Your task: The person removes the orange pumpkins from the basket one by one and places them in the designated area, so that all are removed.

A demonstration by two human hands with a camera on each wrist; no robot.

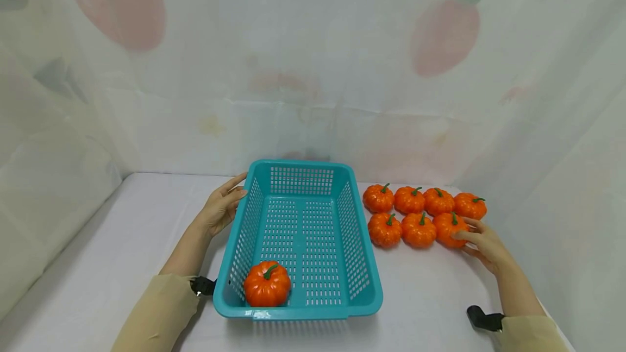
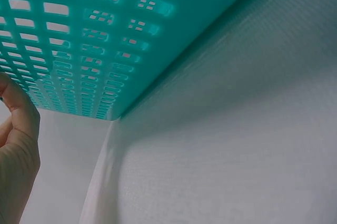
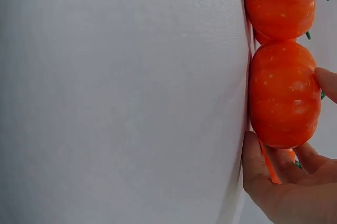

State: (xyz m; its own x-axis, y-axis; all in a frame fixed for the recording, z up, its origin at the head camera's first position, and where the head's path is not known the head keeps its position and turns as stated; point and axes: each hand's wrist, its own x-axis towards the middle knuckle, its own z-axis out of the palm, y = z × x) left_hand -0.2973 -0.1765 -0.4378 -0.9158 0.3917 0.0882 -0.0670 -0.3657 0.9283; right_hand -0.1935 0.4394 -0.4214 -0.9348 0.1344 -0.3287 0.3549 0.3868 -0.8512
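Observation:
A turquoise plastic basket [image 1: 299, 311] with slotted walls sits on the white table. In its near left corner lies one orange toy pumpkin [image 1: 267, 285] with a green stem. My left hand [image 1: 224, 206] is at the basket's left side, fingers reaching to the rim from outside; the left wrist view shows it by the slotted wall [image 2: 68, 50]. On the right, several more pumpkins stand in two rows. My right hand [image 1: 484, 243] grips the right-end pumpkin of the front row [image 1: 447, 228], thumb on top and fingers around its right side. That pumpkin [image 3: 284, 95] touches its neighbour [image 3: 279, 2].
The back row holds several pumpkins [image 1: 408, 200], close behind the front row [image 1: 384, 230]. A pale printed curtain [image 1: 303, 69] hangs behind the table [image 1: 146, 221] and along both sides. Each wrist wears a black strap mount [image 1: 484, 319].

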